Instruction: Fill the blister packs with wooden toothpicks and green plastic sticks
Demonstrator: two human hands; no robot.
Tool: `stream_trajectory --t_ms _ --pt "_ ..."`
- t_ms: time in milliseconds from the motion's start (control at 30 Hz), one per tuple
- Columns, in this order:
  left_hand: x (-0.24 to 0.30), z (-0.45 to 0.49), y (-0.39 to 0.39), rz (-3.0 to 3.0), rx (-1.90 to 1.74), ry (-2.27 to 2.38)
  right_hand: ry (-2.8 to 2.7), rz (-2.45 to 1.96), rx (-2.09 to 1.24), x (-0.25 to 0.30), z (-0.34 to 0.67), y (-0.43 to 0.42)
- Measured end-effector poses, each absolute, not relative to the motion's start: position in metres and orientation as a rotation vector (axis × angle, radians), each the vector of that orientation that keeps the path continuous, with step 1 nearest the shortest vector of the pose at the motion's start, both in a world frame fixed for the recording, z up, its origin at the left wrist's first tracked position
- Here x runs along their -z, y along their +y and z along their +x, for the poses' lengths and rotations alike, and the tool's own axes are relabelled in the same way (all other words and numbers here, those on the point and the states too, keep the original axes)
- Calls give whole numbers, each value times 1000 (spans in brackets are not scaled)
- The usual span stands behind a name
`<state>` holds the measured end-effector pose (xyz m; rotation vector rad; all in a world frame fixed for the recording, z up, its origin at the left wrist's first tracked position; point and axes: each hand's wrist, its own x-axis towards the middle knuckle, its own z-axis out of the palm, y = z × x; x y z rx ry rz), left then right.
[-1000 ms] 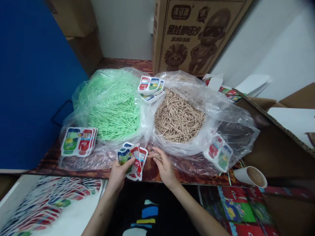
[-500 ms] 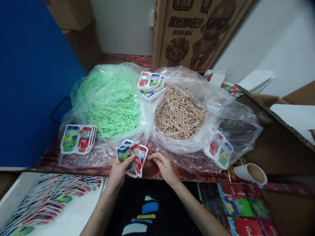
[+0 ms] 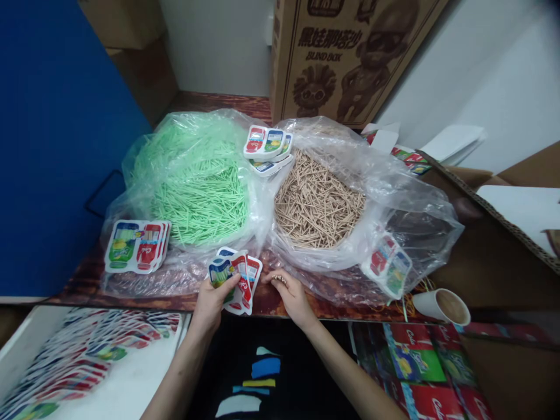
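Note:
My left hand (image 3: 215,298) is closed on a few fanned-out packs (image 3: 245,286) printed with red Cola and green-blue jars, its thumb on top. Just right of them, my right hand (image 3: 289,293) is curled round a small bunch of brown sticks (image 3: 279,279), whose ends show at the fingers. Beyond my hands lie two clear plastic bags, one full of thin green sticks (image 3: 205,204), the other of brown sticks (image 3: 319,201). Similar packs lie in a stack (image 3: 136,246) on the left, in a pile (image 3: 266,149) between the bags, and at the right bag's edge (image 3: 387,265).
A paper cup (image 3: 441,306) of brown liquid leans at the table's right front edge. Below left is a white tray (image 3: 144,373) with rows of packs; below right are red and green boxes (image 3: 415,356). A cardboard box (image 3: 324,64) stands behind, a blue panel (image 3: 52,146) at left.
The whole view has shifted very slightly. Both hands keep nearly the same position and the same hold.

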<state>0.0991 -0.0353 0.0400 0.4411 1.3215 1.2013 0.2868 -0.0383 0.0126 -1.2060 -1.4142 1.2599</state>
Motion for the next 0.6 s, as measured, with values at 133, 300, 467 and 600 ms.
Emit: stream_trajectory --t_ms 133,300,467,600 --pt "-43 100 -36 437 -1197 1315 -1417 -1211 -1253 -12 287 -38" --pt "-43 100 -36 432 -1211 1293 -1421 -1220 -1251 -14 287 -38" --pt "-41 101 -36 444 -1202 1274 -1416 -1232 -1263 -15 287 -38" --pt "-43 100 -36 435 -1193 1287 -1397 -1249 -1274 -17 284 -39"
